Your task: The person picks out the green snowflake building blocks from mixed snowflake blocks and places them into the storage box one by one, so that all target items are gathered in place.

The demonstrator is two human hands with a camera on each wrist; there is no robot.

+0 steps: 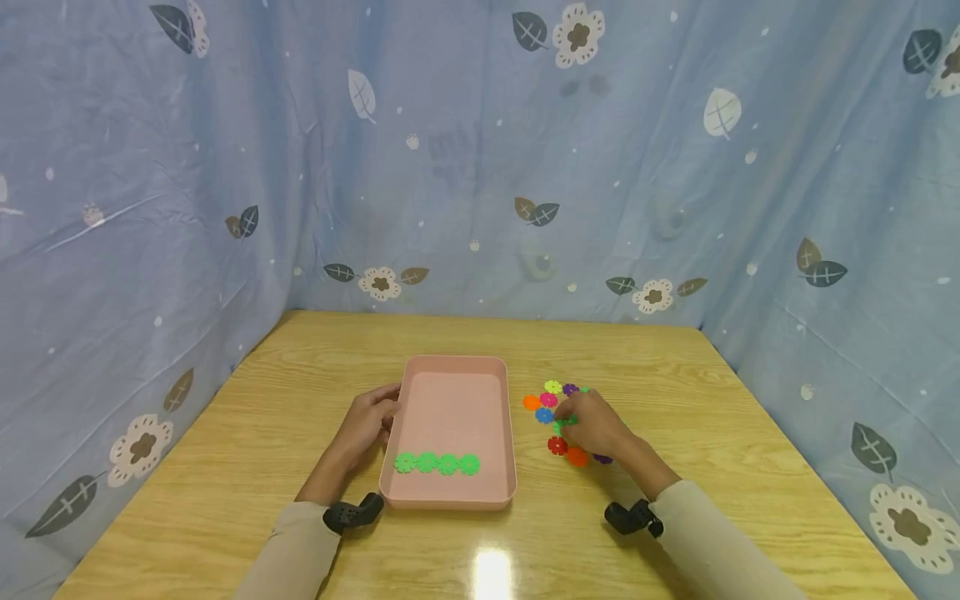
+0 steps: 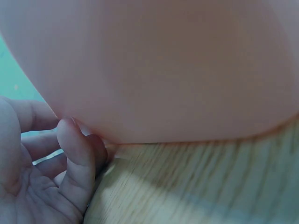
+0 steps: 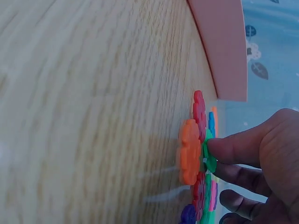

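Observation:
A shallow pink tray (image 1: pixel 457 408) lies on the table, with a row of several green flower-shaped plastic discs (image 1: pixel 447 464) near its front wall. My left hand (image 1: pixel 367 423) grips the tray's left side with curled fingers; in the left wrist view the thumb (image 2: pixel 74 149) is against the tray wall (image 2: pixel 163 93). Right of the tray, my right hand (image 1: pixel 597 427) reaches into a loose group of coloured flower discs. Its thumb and index finger pinch a green flower disc (image 3: pixel 209 151) in the right wrist view. The hand covers part of the group in the head view.
Around the right hand lie an orange disc (image 1: pixel 532 402), a blue disc (image 1: pixel 544 415), a red disc (image 1: pixel 557 446), a yellow disc (image 1: pixel 553 387) and several others. A blue patterned curtain (image 1: pixel 465 167) encloses the wooden table (image 1: pixel 360 342) at the back and sides.

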